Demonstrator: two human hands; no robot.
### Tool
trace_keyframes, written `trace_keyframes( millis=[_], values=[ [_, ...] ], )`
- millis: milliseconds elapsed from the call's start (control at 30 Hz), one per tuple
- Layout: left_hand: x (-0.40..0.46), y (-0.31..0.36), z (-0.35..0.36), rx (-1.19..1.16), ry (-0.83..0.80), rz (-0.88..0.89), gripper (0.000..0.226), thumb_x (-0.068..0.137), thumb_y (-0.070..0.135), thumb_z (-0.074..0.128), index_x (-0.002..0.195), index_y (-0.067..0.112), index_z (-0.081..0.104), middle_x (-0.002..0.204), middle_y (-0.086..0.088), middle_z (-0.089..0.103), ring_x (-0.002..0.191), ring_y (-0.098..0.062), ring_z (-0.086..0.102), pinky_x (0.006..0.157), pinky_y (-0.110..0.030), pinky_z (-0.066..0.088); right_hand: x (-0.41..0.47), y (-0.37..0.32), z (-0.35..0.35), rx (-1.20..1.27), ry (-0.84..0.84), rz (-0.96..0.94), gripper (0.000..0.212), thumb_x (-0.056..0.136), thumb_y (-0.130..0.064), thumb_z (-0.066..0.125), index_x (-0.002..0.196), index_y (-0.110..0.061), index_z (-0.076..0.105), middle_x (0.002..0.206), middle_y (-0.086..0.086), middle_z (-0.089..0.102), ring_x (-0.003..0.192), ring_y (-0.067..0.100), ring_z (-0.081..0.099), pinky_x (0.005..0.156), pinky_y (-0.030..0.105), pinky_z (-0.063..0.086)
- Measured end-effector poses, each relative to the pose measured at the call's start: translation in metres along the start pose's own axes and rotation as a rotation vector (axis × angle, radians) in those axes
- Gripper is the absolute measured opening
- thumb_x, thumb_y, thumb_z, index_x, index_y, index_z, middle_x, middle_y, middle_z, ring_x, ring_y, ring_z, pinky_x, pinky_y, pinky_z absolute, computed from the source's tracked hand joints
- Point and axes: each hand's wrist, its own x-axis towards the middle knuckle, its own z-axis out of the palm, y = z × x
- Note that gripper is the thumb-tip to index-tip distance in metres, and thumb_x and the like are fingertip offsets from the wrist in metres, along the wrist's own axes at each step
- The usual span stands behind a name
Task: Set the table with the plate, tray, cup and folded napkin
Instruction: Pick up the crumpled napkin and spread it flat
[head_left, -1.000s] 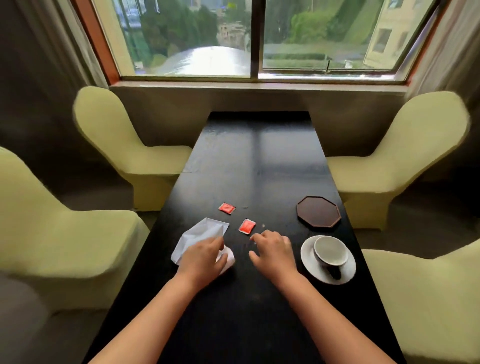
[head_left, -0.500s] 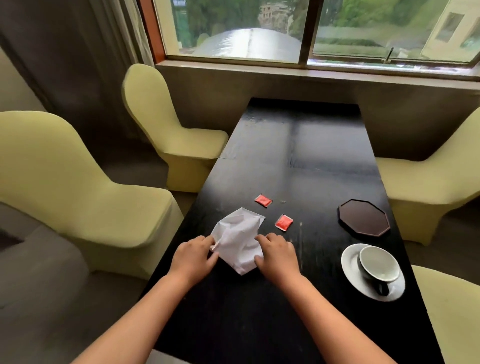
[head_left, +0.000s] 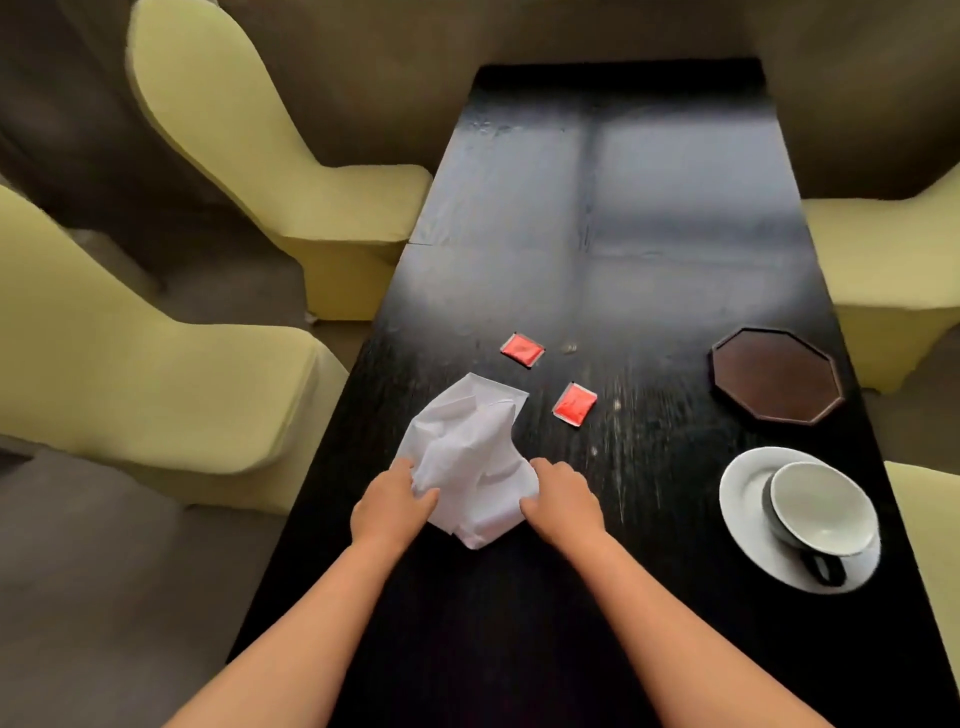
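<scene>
A crumpled white napkin (head_left: 467, 452) lies on the black table (head_left: 649, 218), near its left edge. My left hand (head_left: 389, 506) pinches the napkin's left side and my right hand (head_left: 558, 499) pinches its right side, both at its near end. At the right, a white cup (head_left: 821, 509) with a dark outside and handle sits on a white plate (head_left: 743, 499). Beyond it rests a dark brown octagonal tray (head_left: 776, 376).
Two red packets (head_left: 522, 349) (head_left: 574, 404) lie just beyond the napkin. Yellow-green covered chairs stand at the left (head_left: 156, 374) (head_left: 260, 156) and at the right (head_left: 893, 249). The table's left edge runs close to my left hand.
My right hand moved from the table onto the napkin's right side, so both hands hold it now. The napkin is bunched up more. My view tilted down and the window left the frame.
</scene>
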Motion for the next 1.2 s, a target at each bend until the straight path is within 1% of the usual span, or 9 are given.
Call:
trace_keyframes(
  millis=[100, 200, 367, 533, 667, 800, 967, 1100, 1200],
  values=[
    [0.010, -0.004, 0.008, -0.032, 0.035, -0.016, 0.008, 0.085, 0.023, 0.055, 0.082, 0.016, 0.058, 0.083, -0.003, 0.063, 0.078, -0.026, 0.059, 0.062, -0.032, 0.041, 0.007, -0.003, 0.009, 0.034, -0.029, 0.003, 0.051, 0.084, -0.019, 0.049, 0.134, -0.017, 0.038, 0.124, 0.012, 0.049, 0.114, 0.031, 0.047, 0.090, 0.042, 0.045],
    [0.013, -0.007, 0.005, -0.045, 0.077, 0.018, 0.028, 0.085, 0.017, 0.052, 0.058, 0.013, 0.045, 0.060, -0.002, 0.051, 0.062, -0.026, 0.051, 0.054, -0.034, 0.036, 0.008, -0.012, 0.009, 0.057, 0.005, -0.084, 0.058, 0.085, -0.017, 0.051, 0.139, -0.019, 0.031, 0.130, 0.011, 0.045, 0.118, 0.029, 0.043, 0.092, 0.043, 0.046],
    [0.011, 0.001, -0.015, -0.202, 0.065, 0.234, 0.010, 0.084, 0.011, 0.058, 0.081, 0.007, 0.067, 0.079, -0.005, 0.067, 0.075, -0.023, 0.061, 0.071, -0.038, 0.050, 0.008, -0.042, -0.006, 0.012, 0.121, -0.326, 0.064, 0.086, -0.012, 0.051, 0.143, -0.027, 0.026, 0.145, 0.008, 0.034, 0.128, 0.028, 0.034, 0.099, 0.043, 0.042],
    [0.002, 0.008, -0.052, -0.250, 0.073, 0.507, 0.016, 0.085, 0.008, 0.062, 0.097, 0.010, 0.072, 0.084, 0.008, 0.064, 0.079, -0.004, 0.057, 0.076, -0.018, 0.045, 0.001, -0.072, -0.029, 0.003, 0.157, -0.588, 0.049, 0.087, -0.007, 0.052, 0.133, -0.026, 0.047, 0.147, 0.010, 0.033, 0.136, 0.025, 0.026, 0.104, 0.039, 0.036],
    [-0.006, 0.016, -0.087, -0.185, 0.117, 0.697, 0.009, 0.084, 0.009, 0.065, 0.090, 0.009, 0.073, 0.075, 0.008, 0.058, 0.068, -0.003, 0.053, 0.066, -0.020, 0.045, -0.010, -0.085, -0.059, -0.007, 0.284, -0.699, 0.014, 0.086, -0.016, 0.058, 0.096, -0.011, 0.067, 0.126, 0.010, 0.054, 0.124, 0.027, 0.041, 0.094, 0.039, 0.042],
    [-0.011, 0.023, -0.124, -0.061, 0.145, 0.807, 0.008, 0.084, 0.012, 0.066, 0.088, 0.009, 0.072, 0.077, -0.002, 0.063, 0.069, -0.016, 0.057, 0.062, -0.031, 0.047, -0.025, -0.091, -0.096, -0.072, 0.345, -0.795, 0.014, 0.079, -0.014, 0.065, 0.071, -0.002, 0.063, 0.087, 0.013, 0.067, 0.093, 0.031, 0.057, 0.079, 0.041, 0.047],
    [-0.018, 0.028, -0.171, 0.012, 0.179, 0.888, 0.011, 0.084, 0.017, 0.067, 0.088, 0.010, 0.074, 0.082, -0.005, 0.069, 0.071, -0.016, 0.061, 0.066, -0.033, 0.052, -0.051, -0.085, -0.141, -0.080, 0.364, -0.759, 0.019, 0.087, -0.017, 0.060, 0.076, -0.002, 0.057, 0.074, 0.019, 0.063, 0.073, 0.037, 0.050, 0.083, 0.042, 0.044],
    [-0.025, 0.034, -0.189, 0.000, 0.211, 0.938, 0.010, 0.083, 0.015, 0.068, 0.088, 0.009, 0.074, 0.080, -0.004, 0.069, 0.069, -0.011, 0.060, 0.066, -0.025, 0.051, -0.081, -0.078, -0.181, -0.057, 0.467, -0.752, 0.020, 0.084, -0.016, 0.063, 0.069, -0.007, 0.053, 0.067, 0.017, 0.060, 0.062, 0.031, 0.048, 0.057, 0.036, 0.038],
    [-0.030, 0.040, -0.192, -0.008, 0.223, 0.989, 0.011, 0.081, 0.013, 0.070, 0.089, 0.007, 0.075, 0.082, -0.004, 0.070, 0.070, -0.009, 0.061, 0.068, -0.022, 0.053, -0.104, -0.069, -0.210, -0.119, 0.504, -0.763, 0.020, 0.085, -0.017, 0.064, 0.070, -0.007, 0.055, 0.065, 0.015, 0.060, 0.057, 0.027, 0.045, 0.054, 0.034, 0.038]
  ],
)
